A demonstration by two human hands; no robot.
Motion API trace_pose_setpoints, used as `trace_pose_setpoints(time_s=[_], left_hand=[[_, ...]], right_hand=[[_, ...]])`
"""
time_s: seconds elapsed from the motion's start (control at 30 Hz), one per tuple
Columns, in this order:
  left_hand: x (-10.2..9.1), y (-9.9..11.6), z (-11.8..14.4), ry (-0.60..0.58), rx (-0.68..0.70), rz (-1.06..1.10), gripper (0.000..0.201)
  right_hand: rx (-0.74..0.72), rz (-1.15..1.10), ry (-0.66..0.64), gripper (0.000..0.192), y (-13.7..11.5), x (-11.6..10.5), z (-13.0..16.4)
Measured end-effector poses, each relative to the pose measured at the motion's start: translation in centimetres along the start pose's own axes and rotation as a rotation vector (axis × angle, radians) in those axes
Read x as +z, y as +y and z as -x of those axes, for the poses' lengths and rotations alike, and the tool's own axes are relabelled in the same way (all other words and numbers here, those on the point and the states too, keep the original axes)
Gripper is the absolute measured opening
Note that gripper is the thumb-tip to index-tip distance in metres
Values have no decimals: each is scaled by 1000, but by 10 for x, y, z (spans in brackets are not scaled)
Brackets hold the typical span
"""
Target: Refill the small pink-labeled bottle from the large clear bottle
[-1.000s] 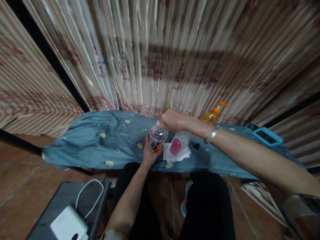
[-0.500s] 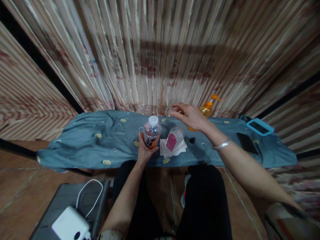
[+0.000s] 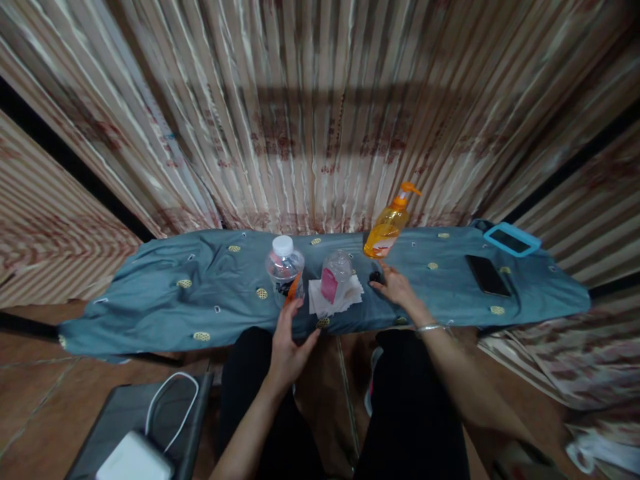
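Note:
My left hand (image 3: 291,343) is open, thumb and fingers apart, at the lower front of a clear plastic bottle (image 3: 285,270) with a white cap and a black-and-orange label. The bottle stands upright on the cloth. My right hand (image 3: 399,288) reaches over the cloth with thumb and index finger apart on either side of a small black object (image 3: 375,277), perhaps a cap. Whether the fingertips touch it, I cannot tell. Between the hands, a smaller clear bottle (image 3: 339,270) with a pink label rests on white tissues (image 3: 354,293).
An orange pump bottle (image 3: 385,233) stands behind my right hand. Farther right lie a black phone (image 3: 487,275) and a blue-framed device (image 3: 513,239). A patterned blue-green cloth (image 3: 150,293) covers the narrow table before a curtain (image 3: 300,133). A white power bank (image 3: 135,459) with a cable sits lower left.
My left hand has let go of the white-capped bottle and drawn back toward me. My right hand has come down from near the pump bottle to the small black object.

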State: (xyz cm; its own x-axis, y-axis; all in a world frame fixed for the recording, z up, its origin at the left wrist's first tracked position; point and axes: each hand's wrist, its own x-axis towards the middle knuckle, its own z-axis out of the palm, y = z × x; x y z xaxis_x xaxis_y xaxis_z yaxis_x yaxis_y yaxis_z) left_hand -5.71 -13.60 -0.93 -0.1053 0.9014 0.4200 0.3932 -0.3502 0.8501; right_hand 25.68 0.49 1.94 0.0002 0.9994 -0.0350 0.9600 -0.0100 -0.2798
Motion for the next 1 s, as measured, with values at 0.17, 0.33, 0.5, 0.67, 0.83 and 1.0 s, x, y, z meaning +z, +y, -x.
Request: trace_pose_setpoints(time_s=[0.17,0.33,0.5,0.67,0.83,1.0], left_hand=[[59,12,-29,-77,-105,134,111],[90,10,-73,-50,-147,169,133],[104,-4,-90,-24,-172,228,134],[105,-18,-90,-57,-165,184,131],[108,-24,-88,-64,-174,186,124],[111,-23,-89,-53,-171,205,123]], right_hand=[[-24,-23,-86,43,-11,7,-10],[-106,-132,-68,39,-10,-13,-4],[-292,-278,-9,41,-33,-65,-2],[-512,-224,-28,41,-76,-115,3],[-664,-14,-118,33,-110,-139,2],[-734,192,-211,28,-133,-153,-5]])
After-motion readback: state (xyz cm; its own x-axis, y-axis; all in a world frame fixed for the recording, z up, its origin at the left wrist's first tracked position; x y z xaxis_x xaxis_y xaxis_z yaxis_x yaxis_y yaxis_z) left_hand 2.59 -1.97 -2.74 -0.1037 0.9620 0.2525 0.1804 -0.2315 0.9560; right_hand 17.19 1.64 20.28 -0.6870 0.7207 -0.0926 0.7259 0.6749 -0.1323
